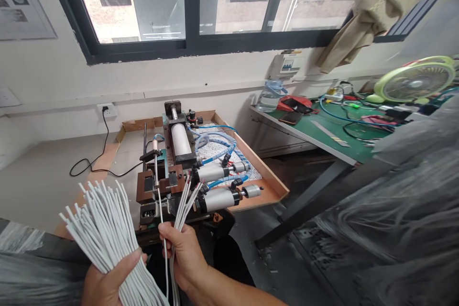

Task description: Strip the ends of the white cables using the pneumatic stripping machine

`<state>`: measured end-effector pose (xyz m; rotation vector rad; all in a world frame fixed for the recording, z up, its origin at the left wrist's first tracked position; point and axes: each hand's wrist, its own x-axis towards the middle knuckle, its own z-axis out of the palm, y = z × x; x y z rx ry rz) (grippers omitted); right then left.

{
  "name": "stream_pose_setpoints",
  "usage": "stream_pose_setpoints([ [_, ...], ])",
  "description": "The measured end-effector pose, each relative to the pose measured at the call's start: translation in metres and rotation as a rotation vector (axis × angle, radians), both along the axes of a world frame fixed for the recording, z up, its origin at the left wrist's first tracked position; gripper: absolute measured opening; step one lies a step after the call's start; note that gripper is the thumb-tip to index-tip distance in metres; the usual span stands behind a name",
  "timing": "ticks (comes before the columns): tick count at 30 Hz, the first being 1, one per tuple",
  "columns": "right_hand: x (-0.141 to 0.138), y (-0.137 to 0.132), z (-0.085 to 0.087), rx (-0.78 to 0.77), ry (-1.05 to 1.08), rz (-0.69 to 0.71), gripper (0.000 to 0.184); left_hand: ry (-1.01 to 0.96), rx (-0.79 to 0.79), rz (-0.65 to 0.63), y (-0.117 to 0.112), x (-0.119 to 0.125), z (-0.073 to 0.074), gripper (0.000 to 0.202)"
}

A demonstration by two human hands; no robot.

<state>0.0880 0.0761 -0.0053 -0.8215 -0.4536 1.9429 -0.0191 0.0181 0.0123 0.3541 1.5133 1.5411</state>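
Observation:
My left hand (113, 277) is wrapped round a thick bundle of white cables (103, 224), whose cut ends fan out up and to the left. A single white cable (161, 210) is pinched between the thumb and forefinger of my right hand (184, 251), its far end at the jaws of a pneumatic machine (175, 184). The same hand also holds a smaller bunch of white cables (184, 205), with reddish tips showing at the top. Silver cylinders (218, 199) and blue air hoses sit on the machine's right side.
A shallow wooden tray edge (265, 167) surrounds the machine. To the right stands a green-topped table (322, 129) with a phone (290, 118), a water jug (271, 95), tangled leads and a green fan (416, 81). Plastic-wrapped cables (394, 229) fill the right side.

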Motion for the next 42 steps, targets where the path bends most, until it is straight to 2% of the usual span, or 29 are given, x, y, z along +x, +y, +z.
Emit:
stream_pose_setpoints([
  [7, -0.005, 0.007, -0.003, -0.092, 0.012, 0.026, 0.015, -0.006, -0.045, 0.011, 0.001, -0.003, -0.004, 0.027],
  [13, -0.005, 0.006, 0.002, -0.098, 0.051, 0.066, 0.016, 0.035, -0.031, -0.018, 0.001, 0.002, 0.003, 0.033],
  [17, -0.002, 0.0, 0.009, 0.017, 0.044, 0.168, 0.02, 0.051, 0.004, -0.046, 0.001, 0.009, 0.004, 0.05],
  [20, 0.002, -0.006, 0.009, 0.123, -0.013, 0.184, 0.021, 0.017, 0.065, -0.141, -0.001, 0.011, -0.002, 0.055],
  [24, 0.008, -0.012, 0.003, 0.186, -0.044, 0.12, 0.019, 0.01, 0.046, -0.196, -0.005, 0.013, -0.009, 0.05],
  [28, 0.013, -0.013, -0.004, 0.132, -0.071, 0.077, 0.018, 0.003, -0.012, -0.123, -0.008, 0.014, -0.007, 0.032],
  [31, 0.014, -0.013, -0.005, 0.129, -0.087, 0.062, 0.019, -0.008, -0.059, -0.078, -0.01, 0.012, -0.007, 0.028],
  [34, 0.014, -0.013, -0.003, 0.101, -0.096, 0.071, 0.02, 0.024, -0.093, -0.062, -0.011, 0.01, -0.007, 0.027],
  [37, 0.013, -0.012, 0.001, 0.01, -0.102, 0.11, 0.019, 0.046, -0.114, -0.047, -0.011, 0.009, -0.007, 0.026],
  [42, 0.013, -0.006, 0.002, -0.049, -0.126, 0.142, 0.018, 0.054, -0.098, -0.05, -0.01, 0.006, -0.008, 0.025],
])
